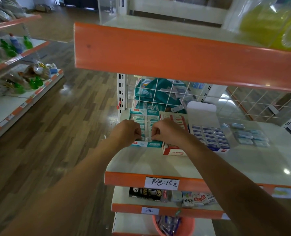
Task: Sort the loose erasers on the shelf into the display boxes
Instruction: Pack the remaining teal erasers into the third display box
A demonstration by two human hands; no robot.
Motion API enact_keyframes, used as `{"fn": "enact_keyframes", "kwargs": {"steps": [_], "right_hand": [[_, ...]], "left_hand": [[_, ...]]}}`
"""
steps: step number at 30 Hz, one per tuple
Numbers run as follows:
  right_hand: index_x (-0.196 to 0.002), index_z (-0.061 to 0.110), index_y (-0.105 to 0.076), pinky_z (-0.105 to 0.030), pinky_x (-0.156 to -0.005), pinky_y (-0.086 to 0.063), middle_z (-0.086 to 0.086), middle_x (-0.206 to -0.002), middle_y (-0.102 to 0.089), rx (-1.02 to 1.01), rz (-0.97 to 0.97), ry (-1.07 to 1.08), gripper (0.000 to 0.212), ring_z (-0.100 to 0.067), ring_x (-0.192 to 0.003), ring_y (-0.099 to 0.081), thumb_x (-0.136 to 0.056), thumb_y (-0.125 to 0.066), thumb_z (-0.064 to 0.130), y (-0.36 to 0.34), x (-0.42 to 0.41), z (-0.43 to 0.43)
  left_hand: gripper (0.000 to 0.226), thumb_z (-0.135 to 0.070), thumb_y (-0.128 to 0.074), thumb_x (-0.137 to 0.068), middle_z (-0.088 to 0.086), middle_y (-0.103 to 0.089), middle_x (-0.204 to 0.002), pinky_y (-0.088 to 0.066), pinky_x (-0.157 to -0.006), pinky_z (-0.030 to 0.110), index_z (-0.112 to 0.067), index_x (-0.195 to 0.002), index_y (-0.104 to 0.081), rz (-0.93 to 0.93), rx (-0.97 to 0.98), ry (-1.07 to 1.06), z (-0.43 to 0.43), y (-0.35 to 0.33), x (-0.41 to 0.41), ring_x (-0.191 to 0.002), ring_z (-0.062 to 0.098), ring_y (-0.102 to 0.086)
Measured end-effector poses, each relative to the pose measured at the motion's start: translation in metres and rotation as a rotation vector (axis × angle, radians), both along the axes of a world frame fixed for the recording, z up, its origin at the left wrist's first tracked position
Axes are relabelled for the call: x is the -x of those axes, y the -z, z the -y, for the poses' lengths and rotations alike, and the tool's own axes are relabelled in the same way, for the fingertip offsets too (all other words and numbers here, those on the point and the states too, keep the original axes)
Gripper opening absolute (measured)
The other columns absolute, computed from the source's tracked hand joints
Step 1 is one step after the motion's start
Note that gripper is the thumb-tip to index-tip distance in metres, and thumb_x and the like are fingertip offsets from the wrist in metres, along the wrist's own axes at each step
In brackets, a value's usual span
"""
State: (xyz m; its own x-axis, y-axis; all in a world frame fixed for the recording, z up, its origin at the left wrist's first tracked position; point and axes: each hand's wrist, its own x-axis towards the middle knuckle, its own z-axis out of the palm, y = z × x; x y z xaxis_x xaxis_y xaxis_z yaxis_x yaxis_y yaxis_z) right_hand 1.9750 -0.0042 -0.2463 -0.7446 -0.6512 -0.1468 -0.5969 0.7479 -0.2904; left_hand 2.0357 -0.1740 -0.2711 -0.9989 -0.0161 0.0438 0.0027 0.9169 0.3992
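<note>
Right now both hands, left hand (pixel 128 131) and right hand (pixel 166 132), are curling their fingers over the teal box (pixel 145 129), hiding its front erasers; whether they are pinching any is unclear.

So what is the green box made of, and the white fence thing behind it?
The green box looks like thin printed cardboard: flat folded walls with printing and a slight sheen. The fence behind is a grid panel that looks like metal wire with a white coating: thin straight rods crossing in squares, and you can see through it. The coating could be paint or plastic.
</note>
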Motion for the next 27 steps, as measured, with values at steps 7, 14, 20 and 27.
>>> {"fn": "enact_keyframes", "kwargs": {"steps": [7, 14, 20, 27], "right_hand": [[-0.090, 0.023, -0.070, -0.023, -0.072, -0.043, 0.002, -0.108, -0.066, 0.043, -0.165, 0.037, 0.014, -0.016, -0.095, -0.059, -0.081, -0.074, 0.032, 0.000, 0.012, -0.006], [-0.105, 0.026, -0.066, -0.032, -0.086, -0.045, -0.002, -0.117, -0.051, -0.037, -0.088, 0.054, 0.032, -0.020, -0.103, -0.048, -0.078, -0.075, 0.041, 0.002, 0.006, -0.004], [-0.112, 0.022, -0.064, -0.026, -0.075, -0.041, -0.004, -0.116, -0.056, -0.055, -0.156, 0.047, 0.036, -0.018, -0.097, -0.051, -0.082, -0.071, 0.040, 0.004, 0.005, -0.003], [-0.115, 0.021, -0.062, -0.035, -0.085, -0.054, -0.001, -0.116, -0.066, 0.144, -0.300, 0.140, 0.031, -0.018, -0.097, -0.063, -0.090, -0.061, 0.040, 0.003, 0.001, -0.034]], "left_hand": [[0.016, -0.024, -0.071, -0.083, 0.002, -0.060, -0.109, -0.051, -0.076, 0.027, -0.015, -0.096, -0.070, -0.122, -0.043, -0.052, 0.008, 0.000, 0.002, -0.099, 0.018, -0.048], [0.036, -0.036, -0.068, -0.084, 0.002, -0.058, -0.124, -0.045, -0.090, 0.034, -0.018, -0.116, -0.066, -0.059, 0.052, 0.046, 0.011, -0.001, 0.001, -0.114, 0.024, -0.044], [0.038, -0.042, -0.065, -0.085, -0.002, -0.052, -0.132, -0.046, -0.096, 0.040, -0.026, -0.119, -0.059, 0.053, 0.099, -0.005, 0.007, -0.010, 0.006, -0.121, 0.021, -0.040], [0.029, -0.031, -0.055, -0.093, 0.005, -0.055, -0.130, -0.043, -0.100, 0.042, -0.021, -0.120, -0.058, -0.065, 0.087, -0.019, -0.031, -0.025, 0.021, -0.121, 0.025, -0.045]]}}
